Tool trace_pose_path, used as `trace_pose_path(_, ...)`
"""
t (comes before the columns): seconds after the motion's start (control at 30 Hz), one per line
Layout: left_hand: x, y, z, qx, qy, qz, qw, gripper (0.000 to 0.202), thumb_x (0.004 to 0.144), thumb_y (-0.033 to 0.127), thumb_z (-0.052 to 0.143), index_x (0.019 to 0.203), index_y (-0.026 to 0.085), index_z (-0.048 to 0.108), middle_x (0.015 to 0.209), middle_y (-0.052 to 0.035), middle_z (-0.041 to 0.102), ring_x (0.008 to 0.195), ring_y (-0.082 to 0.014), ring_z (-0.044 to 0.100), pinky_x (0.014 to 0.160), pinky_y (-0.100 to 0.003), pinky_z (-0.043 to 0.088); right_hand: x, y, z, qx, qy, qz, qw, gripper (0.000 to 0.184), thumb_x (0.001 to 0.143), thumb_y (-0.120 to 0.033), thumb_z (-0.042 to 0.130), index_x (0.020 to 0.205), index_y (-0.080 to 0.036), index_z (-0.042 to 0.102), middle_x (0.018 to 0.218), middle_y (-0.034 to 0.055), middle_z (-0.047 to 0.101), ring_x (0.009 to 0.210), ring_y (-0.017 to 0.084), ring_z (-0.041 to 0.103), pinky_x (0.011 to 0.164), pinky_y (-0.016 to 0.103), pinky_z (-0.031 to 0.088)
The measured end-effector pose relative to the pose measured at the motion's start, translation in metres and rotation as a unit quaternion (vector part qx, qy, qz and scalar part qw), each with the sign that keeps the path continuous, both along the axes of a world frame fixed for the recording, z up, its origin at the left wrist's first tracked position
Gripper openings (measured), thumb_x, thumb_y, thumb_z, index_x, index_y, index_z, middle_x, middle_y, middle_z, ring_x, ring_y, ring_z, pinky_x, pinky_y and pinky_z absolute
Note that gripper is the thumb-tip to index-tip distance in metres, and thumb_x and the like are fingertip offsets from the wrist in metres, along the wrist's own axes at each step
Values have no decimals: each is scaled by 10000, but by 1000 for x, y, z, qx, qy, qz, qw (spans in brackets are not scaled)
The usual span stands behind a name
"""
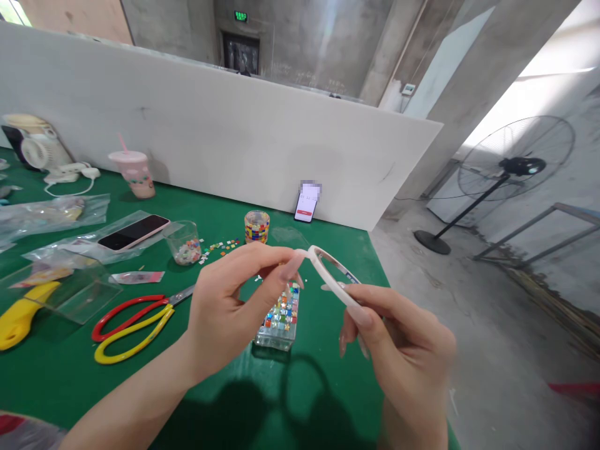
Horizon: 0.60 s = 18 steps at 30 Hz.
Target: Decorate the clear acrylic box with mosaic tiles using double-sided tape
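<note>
while one green bench fills the foreground, "exit" reads clear on one wall sign. one pair of scissors left of the left hand. one propped phone, screen text blurred. right hand fingers nearly closed, pinching one white ring above the bench; left fingers pinched together at its left edge, can't tell what's gripped. loose tiles too small to count.

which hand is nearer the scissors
Left. The left hand is just to the right of the scissors; the right hand is well farther right, gripping the white ring.
</note>
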State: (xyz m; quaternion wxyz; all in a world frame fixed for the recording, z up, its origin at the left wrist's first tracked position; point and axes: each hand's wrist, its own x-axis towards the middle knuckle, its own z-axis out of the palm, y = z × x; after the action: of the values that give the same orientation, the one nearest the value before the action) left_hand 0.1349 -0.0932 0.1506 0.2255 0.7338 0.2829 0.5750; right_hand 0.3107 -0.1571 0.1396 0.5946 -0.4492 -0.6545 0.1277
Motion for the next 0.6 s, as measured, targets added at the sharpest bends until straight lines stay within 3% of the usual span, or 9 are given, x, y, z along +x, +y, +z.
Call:
trace_pose_path(0.13,0,-3,3,-100,-43,-56,993,158,919,184,601,978,263,725,745,47,698,593,-57,603,557,-156,502,1,-1,0,6,-8,-3,1000,151,888,-188,649,995,-280,705,720,-57,706,448,52,556,380,182,382)
trace_pose_path(0.3,1,-5,6,-237,-108,-128,957,137,916,221,620,915,260,751,627,57,676,533,-38,591,513,-93,498,1,-1,-1,41,-48,-13,998,185,862,-155,667,1010,-262,705,618,-56,640,526,103,590,493,226,466)
trace_pose_path(0.6,-1,-7,7,-331,-163,-211,905,154,908,258,632,807,243,747,617,40,653,525,-54,566,461,-106,482,-4,-2,-2,109,-101,-66,987,255,832,-98,679,1055,-221,703,614,-31,615,520,119,544,510,268,449)
